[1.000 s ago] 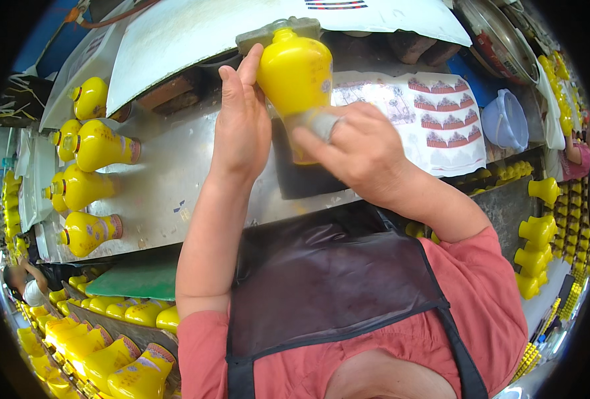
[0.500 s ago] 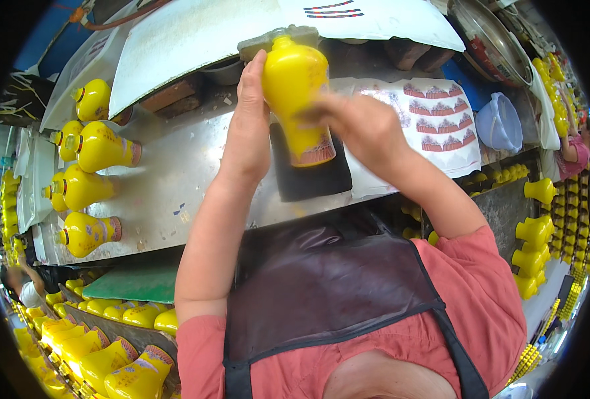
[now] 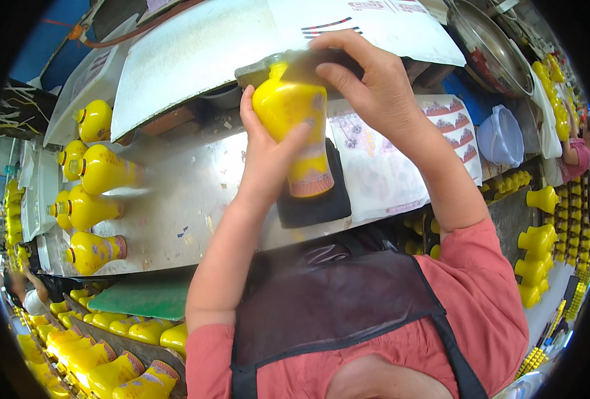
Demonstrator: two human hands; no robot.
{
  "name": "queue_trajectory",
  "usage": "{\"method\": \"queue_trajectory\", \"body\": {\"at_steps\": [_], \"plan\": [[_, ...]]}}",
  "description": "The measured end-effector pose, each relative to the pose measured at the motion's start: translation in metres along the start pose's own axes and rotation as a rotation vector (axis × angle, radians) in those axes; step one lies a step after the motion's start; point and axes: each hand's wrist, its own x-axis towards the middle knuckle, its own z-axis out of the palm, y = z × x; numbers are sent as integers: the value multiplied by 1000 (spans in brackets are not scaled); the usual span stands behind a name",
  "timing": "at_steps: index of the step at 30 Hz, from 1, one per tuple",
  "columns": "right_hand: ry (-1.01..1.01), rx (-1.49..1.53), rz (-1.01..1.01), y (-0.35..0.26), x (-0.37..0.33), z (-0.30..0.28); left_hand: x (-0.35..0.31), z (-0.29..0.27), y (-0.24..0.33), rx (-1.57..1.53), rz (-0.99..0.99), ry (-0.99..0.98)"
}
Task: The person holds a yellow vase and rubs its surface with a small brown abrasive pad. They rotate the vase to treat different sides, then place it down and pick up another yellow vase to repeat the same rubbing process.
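Observation:
A glossy yellow bottle (image 3: 285, 106) with a narrow neck and a patterned band round its base leans over a black pad (image 3: 315, 216) on the workbench. My left hand (image 3: 268, 151) grips its side, thumb across the front. Pinched in my right hand (image 3: 380, 83) is a dark flat scraper-like piece (image 3: 331, 65), blurred, at the bottle's shoulder. A grey block (image 3: 249, 72) lies behind the neck. Close to the bottle, to the right, a sheet of printed decals (image 3: 378, 176) lies flat.
Several yellow bottles (image 3: 94, 207) lie or stand at the bench's left. A white board (image 3: 188, 53) holding thin decal strips covers the back. Right of the decals sits a pale blue bucket (image 3: 501, 136), with a metal basin (image 3: 491, 46) behind. More bottles fill racks (image 3: 142, 332) at lower left.
My right hand has moved up from the bottle's waist to its shoulder with the dark piece. My left thumb has come round onto the bottle's front. The bottle appears slightly lower in view.

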Motion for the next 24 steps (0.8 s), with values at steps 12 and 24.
{"method": "queue_trajectory", "body": {"at_steps": [12,24], "plan": [[-302,191,167,16,58,7,10,-6,-4,288,181,162],[-191,-135,-103,37,45,26,45,-1,-4,260,201,310]]}}
